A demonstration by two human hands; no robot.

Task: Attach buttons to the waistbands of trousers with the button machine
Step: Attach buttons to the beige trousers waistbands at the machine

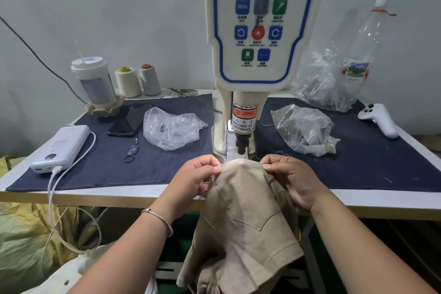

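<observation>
Worktop: your worktop [148, 194] stands against a pale wall, with dark cloth mats either side of the middle
Button machine: the button machine [260, 31] rises at the back centre, its punch head just above the front edge
Trousers: the beige trousers [241, 217] hang over the front edge, waistband up under the punch
Left hand: your left hand [194, 179] pinches the waistband's left side
Right hand: your right hand [290, 180] pinches its right side
Left half: power bank [60, 147], phone [130, 120], cup [95, 81]
Right half: plastic bag [305, 129], white controller [379, 119] near the right edge
</observation>
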